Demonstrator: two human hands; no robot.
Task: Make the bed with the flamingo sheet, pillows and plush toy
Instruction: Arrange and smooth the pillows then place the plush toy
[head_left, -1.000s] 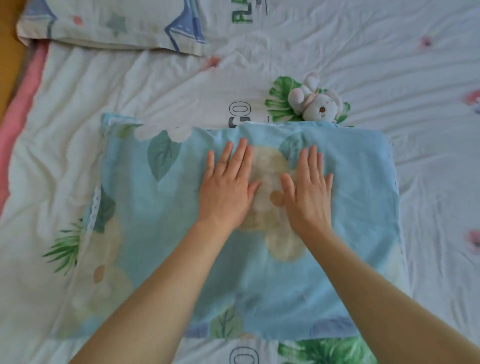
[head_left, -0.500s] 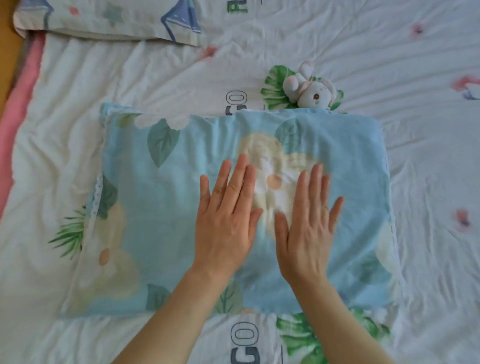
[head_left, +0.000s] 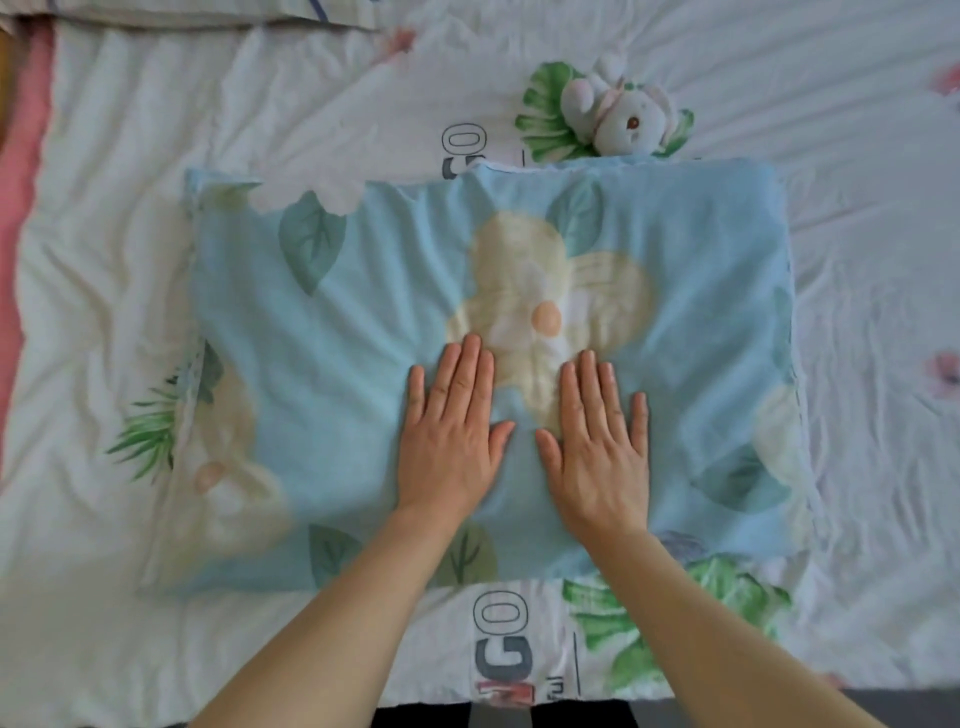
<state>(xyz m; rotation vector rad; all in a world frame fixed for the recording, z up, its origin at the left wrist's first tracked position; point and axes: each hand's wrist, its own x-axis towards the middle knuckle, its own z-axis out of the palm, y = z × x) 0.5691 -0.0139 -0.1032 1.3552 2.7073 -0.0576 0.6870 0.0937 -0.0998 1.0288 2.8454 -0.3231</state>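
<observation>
Two bare arms reach out from the bottom of the view. The left hand (head_left: 451, 440) and the right hand (head_left: 598, 448) lie flat, side by side, on the blue pillow (head_left: 363, 364). The fingers are straight and spread a little, palms down, holding nothing. It looks like they press and rub the pillow to make it smooth, because the cloth has small wrinkles around them.

The pillow lies flat on the sheet (head_left: 104, 260), which is white with green leaves and big letters. The hands sit on the near half of the pillow, close to the middle.

Past the far edge of the pillow sits the plush toy (head_left: 621, 117), just touching that edge, well apart from the hands. Farther off, at the top edge, a second pillow (head_left: 208, 13) peeks in.
</observation>
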